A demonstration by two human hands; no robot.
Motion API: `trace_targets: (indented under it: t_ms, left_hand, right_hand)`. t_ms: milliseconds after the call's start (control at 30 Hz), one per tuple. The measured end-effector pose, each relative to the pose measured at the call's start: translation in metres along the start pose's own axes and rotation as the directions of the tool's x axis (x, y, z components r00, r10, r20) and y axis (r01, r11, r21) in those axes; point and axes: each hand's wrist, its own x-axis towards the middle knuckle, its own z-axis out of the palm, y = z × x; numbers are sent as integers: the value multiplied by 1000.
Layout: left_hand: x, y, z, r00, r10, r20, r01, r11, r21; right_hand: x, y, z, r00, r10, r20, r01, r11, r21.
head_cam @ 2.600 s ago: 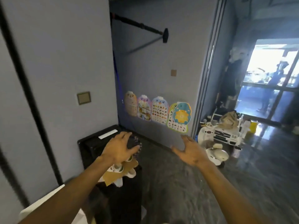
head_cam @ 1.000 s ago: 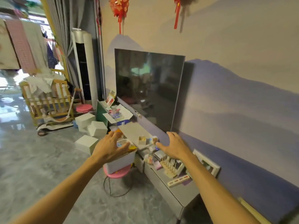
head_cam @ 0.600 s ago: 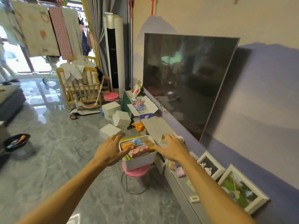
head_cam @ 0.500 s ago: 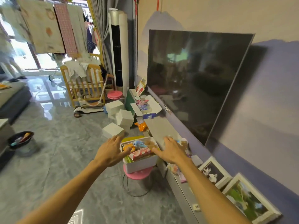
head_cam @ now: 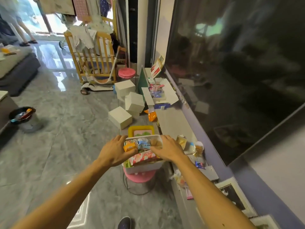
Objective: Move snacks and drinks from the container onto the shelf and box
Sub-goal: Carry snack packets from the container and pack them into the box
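Container [head_cam: 143,167] on pink stool [head_cam: 140,177], under both hands. Left hand [head_cam: 115,154] grips orange packet [head_cam: 129,147] at its left rim. Right hand [head_cam: 169,150] over snacks [head_cam: 143,157], grip can't tell. Shelf [head_cam: 171,123] just right of it, box [head_cam: 171,95] farther beyond.

We're looking into a family living room: a big dark television [head_cam: 231,71] is hanging at two o'clock above a low shelf [head_cam: 171,123], a wooden cot [head_cam: 92,60] is standing at eleven o'clock, laundry [head_cam: 57,5] is hanging by the window [head_cam: 54,23] behind it, and a sofa [head_cam: 14,63] is sitting at ten o'clock.
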Motion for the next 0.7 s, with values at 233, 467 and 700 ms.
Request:
trace_targets:
  t_ms: [233, 467, 700]
  left_hand:
    - [111, -37, 56, 992, -48, 116, 54, 997, -50]
    - [194, -67, 132, 949, -93, 302, 94, 996, 13]
    - [242, -84, 240, 931, -84, 356, 87, 996, 8]
  right_hand:
    - [129, 18, 35, 995, 29, 99, -27, 999, -31]
    - [232, 49, 105, 966, 5, 258, 8, 999, -48]
    - [320, 91, 190, 923, -18, 384, 55, 995, -85]
